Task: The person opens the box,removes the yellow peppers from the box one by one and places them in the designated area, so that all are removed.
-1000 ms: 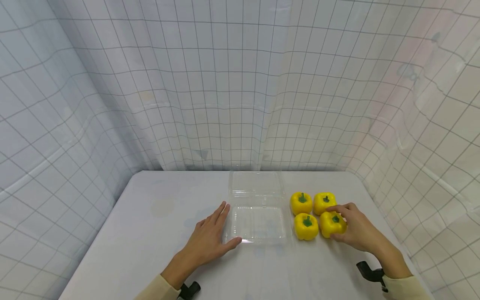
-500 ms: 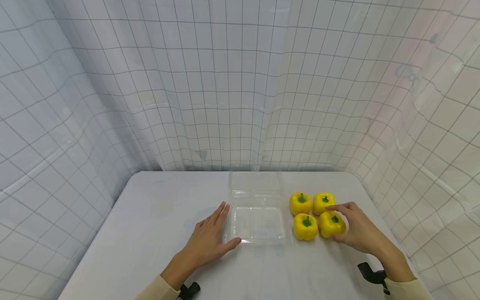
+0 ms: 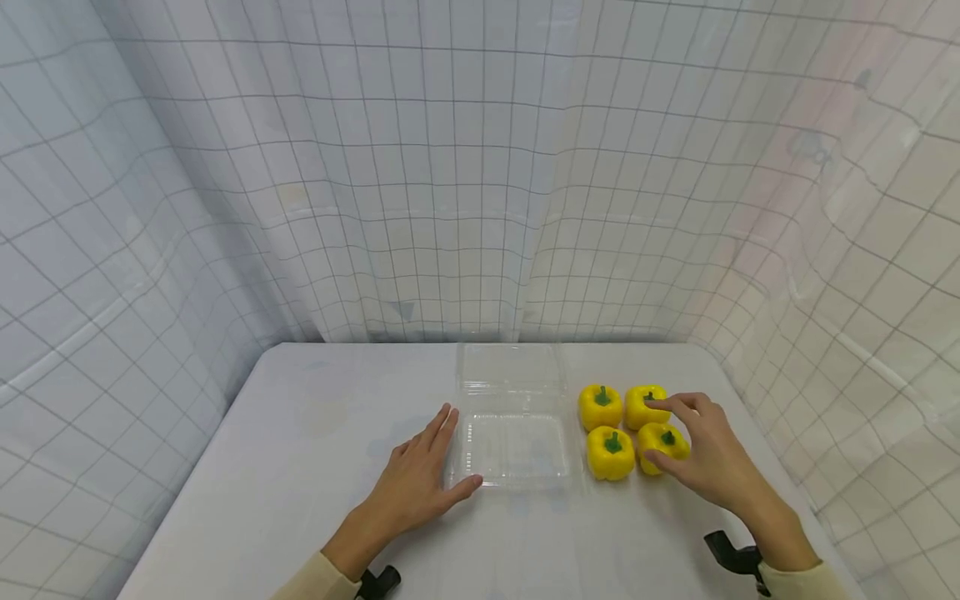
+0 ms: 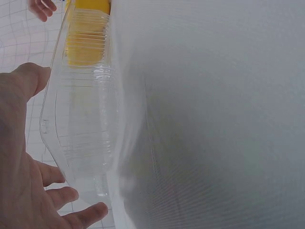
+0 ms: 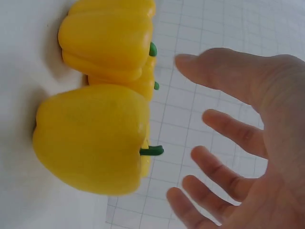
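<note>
Several yellow bell peppers with green stems stand in a two-by-two cluster on the right of the table. My right hand (image 3: 708, 450) hovers over the near-right bell pepper (image 3: 654, 462), thumb and fingers spread and holding nothing. In the right wrist view a gap shows between the fingertips and that bell pepper (image 5: 90, 143). Left of the cluster lies a clear plastic clamshell box (image 3: 517, 446), its lid (image 3: 512, 367) folded back away from me. My left hand (image 3: 420, 475) rests at the box's left near corner with fingers extended; its thumb is at the rim in the left wrist view.
The white-covered table (image 3: 330, 417) ends at a hanging white gridded curtain (image 3: 480, 208), which also encloses both sides. The near-left bell pepper (image 3: 610, 465) stands close to the box's right edge. Black wrist mounts (image 3: 735, 554) sit by the sleeves.
My right hand has lifted off the near-right bell pepper, its fingers now wider and higher. My left hand, the box and the peppers stay where they were.
</note>
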Available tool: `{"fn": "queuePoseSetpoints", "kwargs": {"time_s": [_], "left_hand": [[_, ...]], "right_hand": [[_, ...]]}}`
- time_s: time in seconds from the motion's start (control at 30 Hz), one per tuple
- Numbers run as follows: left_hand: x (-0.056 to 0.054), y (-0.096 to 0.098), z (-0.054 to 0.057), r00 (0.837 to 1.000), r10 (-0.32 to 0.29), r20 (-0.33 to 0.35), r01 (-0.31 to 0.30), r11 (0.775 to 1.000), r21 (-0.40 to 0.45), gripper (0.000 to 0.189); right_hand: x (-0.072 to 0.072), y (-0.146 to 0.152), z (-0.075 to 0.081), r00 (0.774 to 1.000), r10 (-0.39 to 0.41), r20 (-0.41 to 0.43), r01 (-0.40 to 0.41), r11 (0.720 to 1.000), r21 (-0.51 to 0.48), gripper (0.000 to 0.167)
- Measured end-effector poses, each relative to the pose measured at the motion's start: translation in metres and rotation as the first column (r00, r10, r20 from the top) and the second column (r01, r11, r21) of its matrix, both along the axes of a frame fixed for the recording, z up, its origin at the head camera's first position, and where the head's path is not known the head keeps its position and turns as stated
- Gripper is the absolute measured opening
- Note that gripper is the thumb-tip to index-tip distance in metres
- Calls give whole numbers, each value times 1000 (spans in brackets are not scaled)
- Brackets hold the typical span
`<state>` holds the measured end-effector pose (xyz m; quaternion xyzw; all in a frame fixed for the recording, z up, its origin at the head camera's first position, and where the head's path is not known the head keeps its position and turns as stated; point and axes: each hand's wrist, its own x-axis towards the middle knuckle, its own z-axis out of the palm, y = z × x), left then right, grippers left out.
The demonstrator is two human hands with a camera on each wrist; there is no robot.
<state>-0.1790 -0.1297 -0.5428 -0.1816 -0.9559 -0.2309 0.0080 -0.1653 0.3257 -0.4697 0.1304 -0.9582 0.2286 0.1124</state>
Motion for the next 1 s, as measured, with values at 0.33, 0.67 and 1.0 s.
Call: {"fn": "queuePoseSetpoints", "kwargs": {"time_s": [0.33,0.67,1.0], "left_hand": [[0,1,1,1000,-4,-1,4,1000,3,112],[-1,0,0,1000,-10,-14,10,1000,-1,110],[0,-6,7,997,-12,-71,10,1000,-21,107]], "right_hand": [[5,-20,-9,982,27,-189,-41,997,-71,64],[9,-36,-20,976,56,-212,-70,996,-56,62],[5,-47,-23,971,89,-223,-96,995,-20,59]]}}
